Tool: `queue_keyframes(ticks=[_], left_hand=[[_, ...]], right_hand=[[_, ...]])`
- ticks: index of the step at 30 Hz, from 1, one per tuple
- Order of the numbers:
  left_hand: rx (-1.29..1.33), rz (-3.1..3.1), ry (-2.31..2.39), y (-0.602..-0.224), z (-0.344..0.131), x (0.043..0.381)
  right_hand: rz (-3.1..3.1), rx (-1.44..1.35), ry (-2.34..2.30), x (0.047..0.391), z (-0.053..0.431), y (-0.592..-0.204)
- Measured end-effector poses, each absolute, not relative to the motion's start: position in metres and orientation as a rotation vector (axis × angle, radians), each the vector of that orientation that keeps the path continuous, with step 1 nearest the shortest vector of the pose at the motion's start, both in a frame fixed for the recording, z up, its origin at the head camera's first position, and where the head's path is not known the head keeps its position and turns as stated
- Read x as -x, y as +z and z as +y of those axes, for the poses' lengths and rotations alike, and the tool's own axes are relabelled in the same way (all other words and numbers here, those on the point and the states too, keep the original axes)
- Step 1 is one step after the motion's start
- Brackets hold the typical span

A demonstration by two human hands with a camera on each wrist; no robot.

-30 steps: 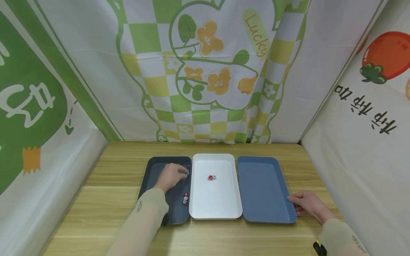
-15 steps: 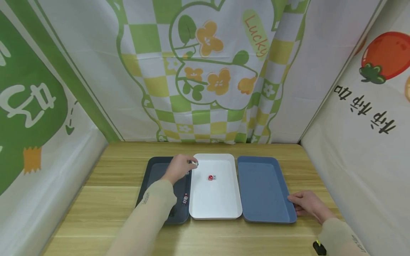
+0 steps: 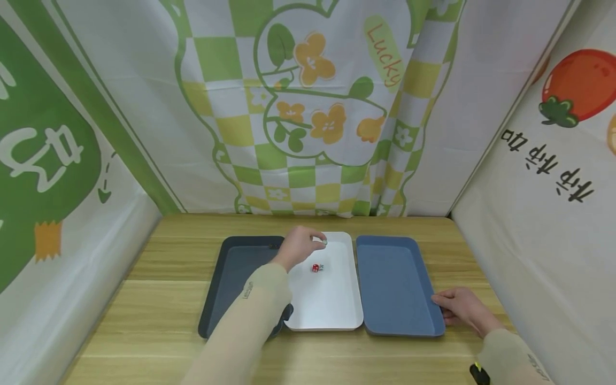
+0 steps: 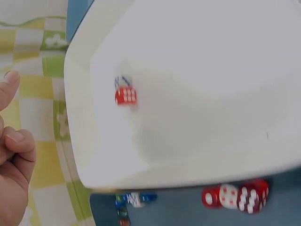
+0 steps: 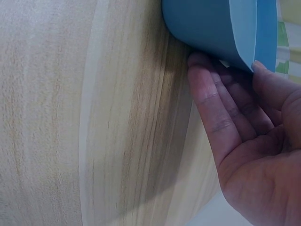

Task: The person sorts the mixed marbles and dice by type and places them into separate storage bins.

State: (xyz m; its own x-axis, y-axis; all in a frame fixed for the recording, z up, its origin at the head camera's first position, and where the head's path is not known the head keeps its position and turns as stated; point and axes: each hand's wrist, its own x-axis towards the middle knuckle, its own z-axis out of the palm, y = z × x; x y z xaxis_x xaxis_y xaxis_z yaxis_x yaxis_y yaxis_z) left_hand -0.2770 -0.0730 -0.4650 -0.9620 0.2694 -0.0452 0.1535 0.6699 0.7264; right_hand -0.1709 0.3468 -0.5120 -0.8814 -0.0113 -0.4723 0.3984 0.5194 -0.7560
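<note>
White tray [image 3: 327, 307]: room along near edge. Dice pair [image 3: 315, 268] blocks middle, left hand [image 3: 297, 246] hogs far left corner. Left sleeve [image 3: 247, 321] bars near edge of dark tray [image 3: 240, 264]; right hand [image 3: 464, 305] hugs right edge of blue tray [image 3: 397, 283].

Right hand [image 5: 258, 146] holds the edge of a blue tray [image 5: 202, 23]: thumb at the rim, fingers against the outer side below. Tray enters from the top of the view. Wood-grained tabletop [image 5: 94, 117] fills left and centre, partly shadowed. Patterned cloth [image 5: 286, 40], green, yellow and white, shows upper right.
</note>
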Motion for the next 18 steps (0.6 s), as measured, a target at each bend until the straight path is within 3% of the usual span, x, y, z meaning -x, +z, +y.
queue_keyframes(ticks=[18], left_hand=[[-0.439,2.647,1.275,-0.475,-0.020,0.274]], right_hand=[[2.357,-0.300,-1.316,0.171,0.346,-0.513]])
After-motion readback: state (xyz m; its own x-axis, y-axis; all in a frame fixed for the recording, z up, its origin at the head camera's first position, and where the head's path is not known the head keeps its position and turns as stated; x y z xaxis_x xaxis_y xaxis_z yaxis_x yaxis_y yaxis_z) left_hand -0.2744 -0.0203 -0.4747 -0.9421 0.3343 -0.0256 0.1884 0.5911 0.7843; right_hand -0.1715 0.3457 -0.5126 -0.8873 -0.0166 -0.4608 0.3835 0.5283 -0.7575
